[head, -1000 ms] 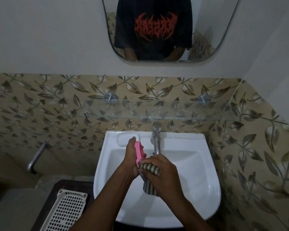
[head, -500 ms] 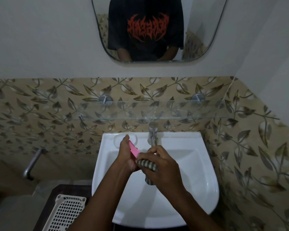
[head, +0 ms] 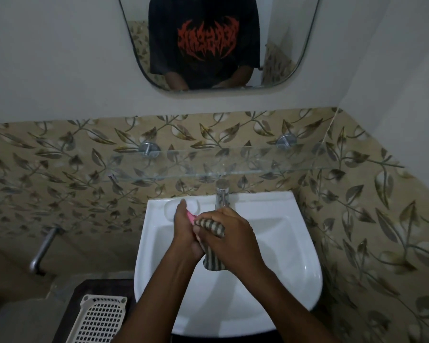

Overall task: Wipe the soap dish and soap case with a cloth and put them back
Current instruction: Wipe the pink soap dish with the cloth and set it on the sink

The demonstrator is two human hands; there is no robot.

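Note:
Over the white basin [head: 282,243], my left hand [head: 185,231] grips a pink soap case [head: 190,217]; only a small pink edge shows between thumb and fingers. My right hand [head: 229,238] holds a striped grey-and-cream cloth [head: 209,225] bunched against the pink piece, and the cloth's loose end hangs below the hand. Both hands are pressed close together, so most of the pink piece is hidden.
A chrome tap [head: 222,194] stands at the basin's back edge, beside a moulded soap recess [head: 170,206]. A glass shelf [head: 233,167] runs along the leaf-patterned tiles, under a mirror [head: 218,43]. A white perforated basket [head: 100,318] lies at lower left by a metal pipe [head: 44,248].
The pink piece has tilted and sunk deeper between my hands, with less of it showing. My right hand has slid the cloth up over it. The camera has shifted slightly.

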